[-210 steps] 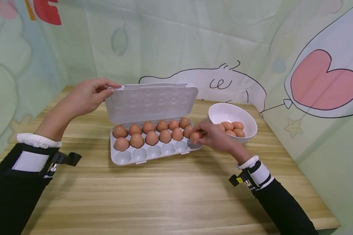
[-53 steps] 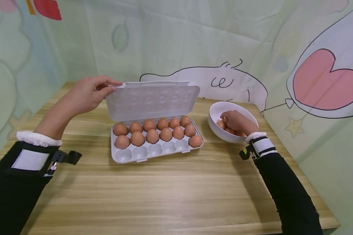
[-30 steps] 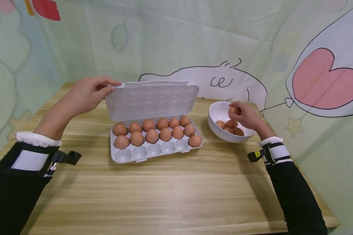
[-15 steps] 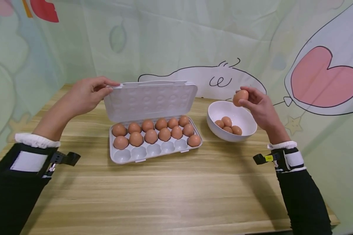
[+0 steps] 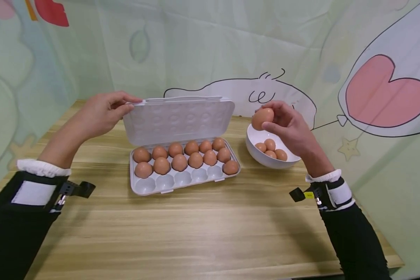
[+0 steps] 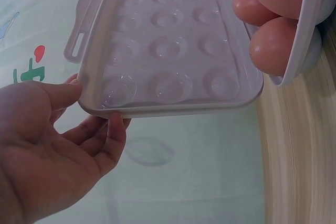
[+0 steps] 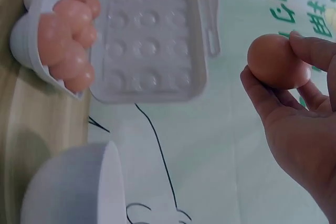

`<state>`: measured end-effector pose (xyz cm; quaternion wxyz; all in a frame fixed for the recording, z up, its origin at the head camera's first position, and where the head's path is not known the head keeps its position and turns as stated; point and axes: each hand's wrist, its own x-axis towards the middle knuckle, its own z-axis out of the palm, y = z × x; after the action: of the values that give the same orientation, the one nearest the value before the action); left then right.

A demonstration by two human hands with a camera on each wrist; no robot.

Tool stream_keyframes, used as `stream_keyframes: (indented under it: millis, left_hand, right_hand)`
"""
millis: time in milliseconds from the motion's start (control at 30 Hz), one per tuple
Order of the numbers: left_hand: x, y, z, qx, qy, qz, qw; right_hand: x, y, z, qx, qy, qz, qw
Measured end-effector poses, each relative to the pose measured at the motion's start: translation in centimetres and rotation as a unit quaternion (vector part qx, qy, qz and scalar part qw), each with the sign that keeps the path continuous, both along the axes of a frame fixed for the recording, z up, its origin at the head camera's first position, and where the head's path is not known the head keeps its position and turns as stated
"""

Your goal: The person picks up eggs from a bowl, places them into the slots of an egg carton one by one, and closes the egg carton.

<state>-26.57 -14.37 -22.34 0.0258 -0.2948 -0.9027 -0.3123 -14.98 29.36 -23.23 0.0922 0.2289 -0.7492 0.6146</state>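
My left hand (image 5: 103, 114) pinches the upper left corner of the egg carton's raised lid (image 5: 178, 120); in the left wrist view the thumb (image 6: 65, 93) lies on one side of the lid's rim and fingertips on the other. Brown eggs fill the back two rows of the white tray (image 5: 161, 189). One more egg (image 5: 230, 167) sits at the right end of the front row, whose other cups are bare. Above the bowl's left part, my right hand (image 5: 290, 126) holds a brown egg (image 5: 262, 119) between thumb and fingers. Several eggs (image 5: 270, 145) lie in the white bowl (image 5: 276, 163).
The wooden table (image 5: 196, 233) carries the carton at its middle and the bowl to the right of it. A printed cloth (image 5: 210, 46) hangs behind and along both sides of the table.
My right hand set an egg in the front row's right end, then reached into the bowl and lifted another egg out. It has since moved left with that egg. The left hand stays on the lid.
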Motion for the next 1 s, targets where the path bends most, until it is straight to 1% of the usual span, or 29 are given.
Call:
stream_keyframes:
  millis: [167,300,467,600,700,767,833,900,933,1000]
  left_hand:
    - [0.0,-0.1,-0.2,-0.001,0.001,-0.002,1.0]
    - [0.0,-0.1,-0.2,0.001,0.003,-0.003,1.0]
    - [0.0,-0.2,0.0,0.005,0.004,-0.004,1.0]
    - [-0.1,-0.2,0.0,0.009,0.005,-0.003,0.9999]
    - [-0.1,-0.2,0.0,0.008,0.004,-0.002,1.0]
    - [0.0,-0.2,0.0,0.006,0.003,0.0,1.0]
    - [0.0,-0.2,0.0,0.004,0.003,0.001,1.0]
    - [0.1,-0.2,-0.1,0.004,0.006,0.0,1.0]
    - [0.1,-0.2,-0.1,0.004,0.008,0.0,1.0]
    - [0.1,-0.2,-0.2,0.006,0.011,-0.002,0.9999]
  right_hand:
    - [-0.6,-2.5,-1.6,0.049,-0.01,0.031,0.9983]
    - [-1.0,-4.3,-2.6,0.082,-0.019,0.035,0.9959]
    - [-0.6,-6.4,-2.9,0.115,-0.031,0.043,0.992]
    - [-0.2,-7.4,-3.4,0.148,-0.023,0.041,0.9878]
    - [-0.1,-7.8,-4.2,0.194,-0.018,0.034,0.9802]
    - [-0.5,-7.6,-5.7,0.233,-0.007,0.026,0.9722]
    - [-1.0,-7.3,-7.0,0.272,0.005,0.015,0.9622]
    - [-1.4,-7.0,-8.1,0.299,0.017,0.006,0.9542]
    - [-1.6,-6.9,-8.6,0.305,0.022,0.005,0.9521]
    - [-1.6,-7.1,-8.8,0.304,0.019,0.011,0.9524]
